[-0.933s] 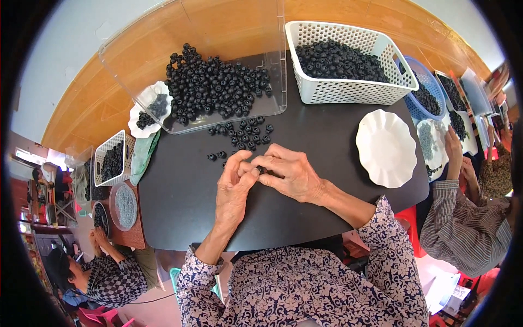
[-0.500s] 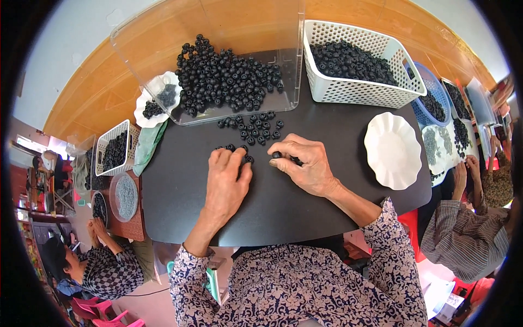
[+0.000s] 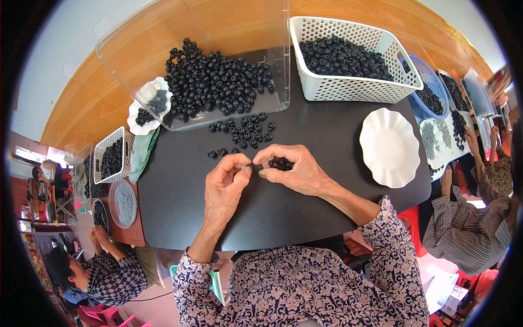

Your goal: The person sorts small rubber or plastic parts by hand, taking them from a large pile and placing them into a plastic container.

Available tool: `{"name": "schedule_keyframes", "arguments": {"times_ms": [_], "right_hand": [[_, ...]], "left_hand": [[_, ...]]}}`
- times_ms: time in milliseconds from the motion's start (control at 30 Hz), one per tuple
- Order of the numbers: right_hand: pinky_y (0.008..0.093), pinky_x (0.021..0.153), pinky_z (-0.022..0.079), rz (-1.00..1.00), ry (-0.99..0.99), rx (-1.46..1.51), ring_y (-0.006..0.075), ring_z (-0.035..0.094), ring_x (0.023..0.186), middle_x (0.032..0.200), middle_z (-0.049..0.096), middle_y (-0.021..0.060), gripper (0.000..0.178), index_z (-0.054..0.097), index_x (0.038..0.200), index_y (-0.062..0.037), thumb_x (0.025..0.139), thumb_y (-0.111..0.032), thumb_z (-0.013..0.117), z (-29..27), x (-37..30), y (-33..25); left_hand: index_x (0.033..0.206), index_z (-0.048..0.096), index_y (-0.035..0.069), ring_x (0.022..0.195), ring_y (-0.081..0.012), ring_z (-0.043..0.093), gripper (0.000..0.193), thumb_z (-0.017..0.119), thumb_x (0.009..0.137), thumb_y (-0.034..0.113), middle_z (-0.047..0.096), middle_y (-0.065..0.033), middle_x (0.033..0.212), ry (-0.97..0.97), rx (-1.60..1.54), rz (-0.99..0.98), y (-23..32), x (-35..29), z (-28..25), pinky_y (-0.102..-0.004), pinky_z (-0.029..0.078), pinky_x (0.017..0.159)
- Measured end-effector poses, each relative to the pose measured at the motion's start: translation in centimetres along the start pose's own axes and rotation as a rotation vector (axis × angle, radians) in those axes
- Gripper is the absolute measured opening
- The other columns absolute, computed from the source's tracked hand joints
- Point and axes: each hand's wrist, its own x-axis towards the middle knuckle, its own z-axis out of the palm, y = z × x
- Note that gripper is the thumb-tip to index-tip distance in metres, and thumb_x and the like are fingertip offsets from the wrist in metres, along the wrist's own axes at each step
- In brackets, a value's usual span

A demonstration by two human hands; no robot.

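Small black piece [image 3: 250, 165]: at the left hand's [image 3: 222, 188] thumb and index tips, raised above the dark table [image 3: 180, 196]. Left hand pinched closed there; finger contact partly hidden.

Change: half a second ago this hand lies palm-down over the loose pieces; now it is up, turned, its tips next to those of the other hand. Judgement: handling has shifted from the tabletop to the fingertips.

Right hand [image 3: 305, 173]: half-curled, thumb and index parted, cradling a few black pieces [image 3: 281, 163]. The piece seen at its fingertips half a second ago no longer shows there; cannot tell where it is.

Just beyond the hands: scattered loose pieces [image 3: 248, 131], a few close to the left fingers. Behind these, clear bin [image 3: 272, 101] with a large heap [image 3: 212, 82]. To its right, white perforated basket [image 3: 359, 94], well filled with black pieces.

Right side of table: white scalloped dish [image 3: 389, 147], nothing in it.

Farther right: striped-sleeved co-worker [image 3: 468, 229], hands now farther apart than half a second ago.
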Motion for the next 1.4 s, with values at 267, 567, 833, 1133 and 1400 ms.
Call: {"name": "schedule_keyframes", "arguments": {"times_ms": [267,567,833,1133,1400], "right_hand": [[0.0275,0.062,0.048,-0.181,0.033,-0.265,0.0137,0.058,0.068,0.079,0.062,0.0051,0.025,0.067,0.102,-0.0018,0.078,-0.004,0.072,0.2,-0.1,0.3],[0.0267,0.058,0.049,-0.196,0.049,-0.310,0.0133,0.060,0.066,0.082,0.065,0.0057,0.023,0.067,0.099,-0.0012,0.078,-0.003,0.073,0.5,-0.2,0.1],[0.0267,0.054,0.048,-0.320,0.117,-0.332,0.0125,0.058,0.064,0.077,0.060,0.0042,0.026,0.066,0.103,-0.0030,0.078,-0.003,0.072,0.9,-0.3,0.7],[0.0284,0.053,0.048,-0.296,0.065,-0.492,0.0167,0.057,0.060,0.073,0.058,0.0059,0.024,0.068,0.103,-0.0060,0.079,-0.005,0.071,0.1,-0.4,0.9],[0.0349,0.060,0.053,-0.262,0.083,-0.479,0.0248,0.065,0.068,0.082,0.066,0.0098,0.018,0.068,0.101,-0.0062,0.083,-0.011,0.067,0.1,-0.3,1.0]], "left_hand": [[0.106,0.062,0.004,0.085,-0.0055,0.053,0.015,0.059,0.091,0.004,0.058,0.0020,0.092,-0.029,-0.466,-0.167,-1.1,-0.7,1.0,-0.0205,0.043,0.077],[0.105,0.060,0.003,0.087,-0.0124,0.059,0.013,0.057,0.094,0.008,0.063,-0.0032,0.092,-0.085,-0.697,-0.195,-1.9,-0.4,1.1,-0.0271,0.048,0.082],[0.110,0.057,0.003,0.091,-0.0165,0.061,0.016,0.055,0.096,0.012,0.063,-0.0058,0.096,-0.068,-0.893,-0.283,-2.3,0.1,1.8,-0.0327,0.049,0.086],[0.117,0.053,0.001,0.096,-0.0156,0.057,0.026,0.045,0.102,0.020,0.058,-0.0080,0.106,-0.080,-0.659,-0.191,-1.9,-0.5,2.5,-0.0329,0.048,0.088],[0.115,0.054,-0.002,0.099,-0.0227,0.059,0.026,0.043,0.101,0.016,0.058,-0.0107,0.105,-0.053,-0.945,-0.403,-2.7,-0.1,2.1,-0.0396,0.051,0.091]]}}
